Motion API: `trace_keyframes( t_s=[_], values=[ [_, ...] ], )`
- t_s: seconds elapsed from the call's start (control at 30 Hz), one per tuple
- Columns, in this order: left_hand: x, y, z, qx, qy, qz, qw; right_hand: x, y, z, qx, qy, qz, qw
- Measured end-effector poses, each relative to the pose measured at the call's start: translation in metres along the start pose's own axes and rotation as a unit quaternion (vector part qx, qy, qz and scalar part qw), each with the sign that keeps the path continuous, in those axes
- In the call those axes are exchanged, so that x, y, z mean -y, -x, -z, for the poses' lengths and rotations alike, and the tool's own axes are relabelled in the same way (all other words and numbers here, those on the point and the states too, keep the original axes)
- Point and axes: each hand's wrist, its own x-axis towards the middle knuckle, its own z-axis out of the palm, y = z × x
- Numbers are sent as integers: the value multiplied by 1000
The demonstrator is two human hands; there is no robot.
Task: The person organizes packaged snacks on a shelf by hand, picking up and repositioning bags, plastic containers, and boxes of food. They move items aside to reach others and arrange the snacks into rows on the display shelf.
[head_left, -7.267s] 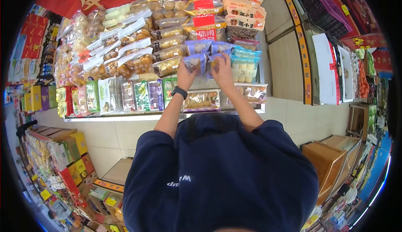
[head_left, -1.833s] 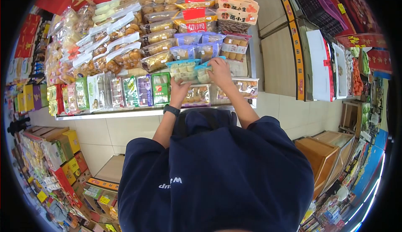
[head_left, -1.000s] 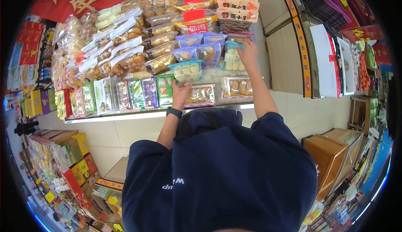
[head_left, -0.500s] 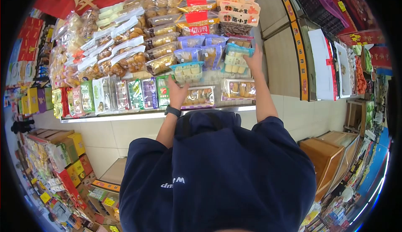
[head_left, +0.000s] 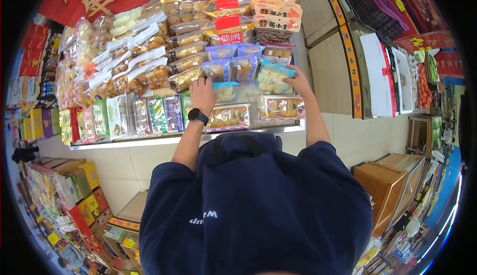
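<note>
My right hand [head_left: 299,81] pinches the right edge of a clear pack of pale cakes with teal edges [head_left: 272,78], which leans just behind a tray pack of baked pastries [head_left: 281,107]. My left hand [head_left: 202,96], wearing a dark watch, lies over the left end of a second teal-edged cake pack [head_left: 226,92]; its fingers are stretched forward, though the tips are partly hidden. Its fingertips are near a gold-brown pastry pack [head_left: 187,78] and purple-edged packs [head_left: 216,71]. Below that second pack is another pastry tray [head_left: 229,117].
The display counter [head_left: 164,141] has a metal front edge. Bagged pastries [head_left: 151,74] fill its left and middle. Brown snack bags [head_left: 276,23] stand at the back right. Beside the counter is a grey cabinet [head_left: 330,71]; a wooden box [head_left: 381,188] sits at the right on the floor.
My left hand has moved up and slightly left, now over its teal-edged pack, which sits lower and flatter. My right hand has brought its pack slightly down and left, with the pack tilting.
</note>
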Motion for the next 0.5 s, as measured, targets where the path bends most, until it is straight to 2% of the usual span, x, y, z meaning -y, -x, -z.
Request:
trace_keyframes(
  t_s=[0.07,0.17,0.27,0.37,0.5],
  values=[
    [4,1,-7,54,-48,-6,997,7,6,0,22,9,-1,1000],
    [-4,2,2,24,-65,-28,997,22,13,2,27,53,-9,998],
    [-4,-4,12,83,-2,-53,995,5,6,11,16,66,-17,998],
    [-34,-12,50,135,43,-101,985,-4,0,21,12,62,-12,998],
    [-90,-35,62,133,77,-156,976,-2,-6,24,5,15,-7,1000]
  ],
)
